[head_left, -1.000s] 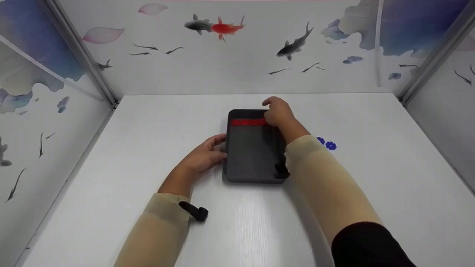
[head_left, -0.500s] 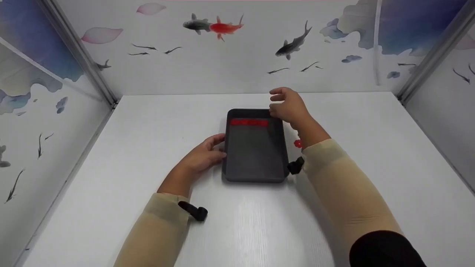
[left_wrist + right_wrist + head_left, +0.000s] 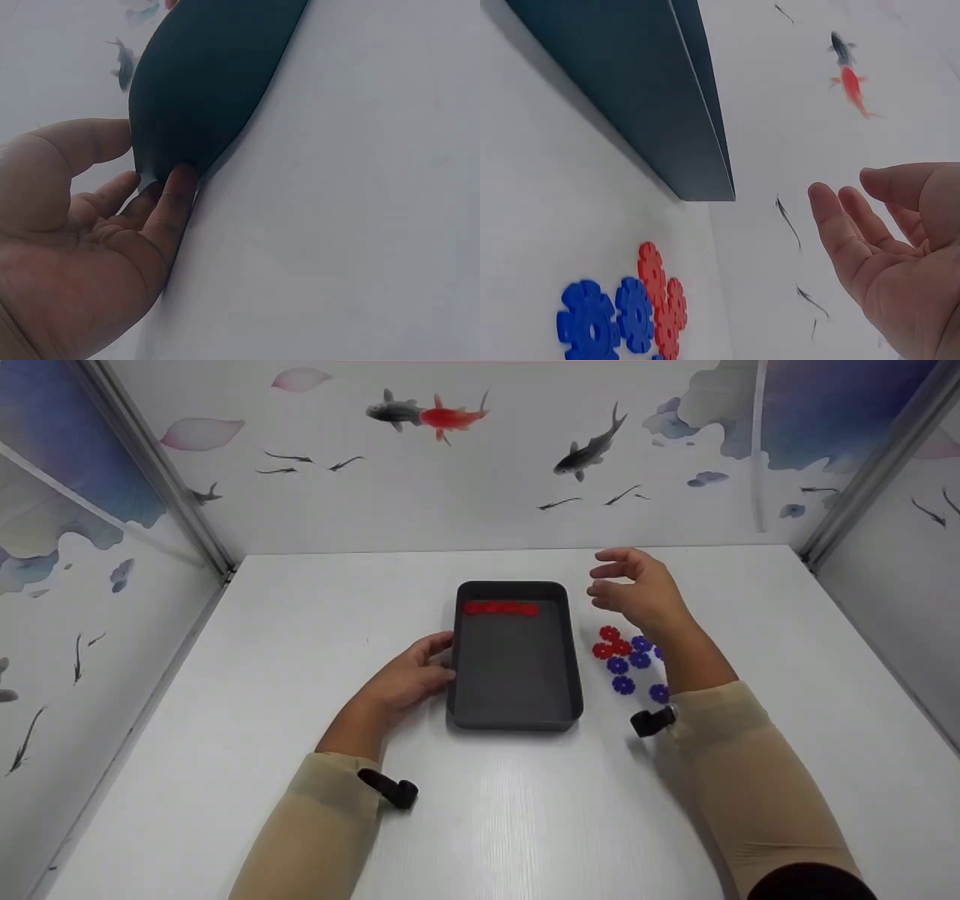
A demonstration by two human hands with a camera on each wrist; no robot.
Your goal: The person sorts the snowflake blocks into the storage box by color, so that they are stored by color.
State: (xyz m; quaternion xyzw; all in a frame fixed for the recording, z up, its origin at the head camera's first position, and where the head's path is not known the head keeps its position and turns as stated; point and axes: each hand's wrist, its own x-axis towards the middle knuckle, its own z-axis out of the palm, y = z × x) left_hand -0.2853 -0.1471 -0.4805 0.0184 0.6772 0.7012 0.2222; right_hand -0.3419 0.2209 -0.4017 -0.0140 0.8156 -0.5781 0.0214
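A dark grey tray [image 3: 514,675] lies on the white table with a row of red pieces [image 3: 501,608] along its far end. My left hand [image 3: 409,679] touches the tray's left side with thumb and fingers; in the left wrist view the fingertips rest against the tray wall [image 3: 202,82]. To the right of the tray, my right hand [image 3: 641,592] hangs in the air with relaxed, slightly bent fingers and holds nothing. Below it on the table lie red flower-shaped pieces [image 3: 621,648] and several blue ones [image 3: 623,685], some partly hidden by the right forearm.
White panels with painted fish [image 3: 585,454] stand behind and at both sides of the table [image 3: 337,600]. Black wrist devices [image 3: 401,793] sit at both sleeves.
My right hand has left the far right corner of the tray and moved right, uncovering the red row's right end and the loose red and blue pieces. The left hand has stayed at the tray.
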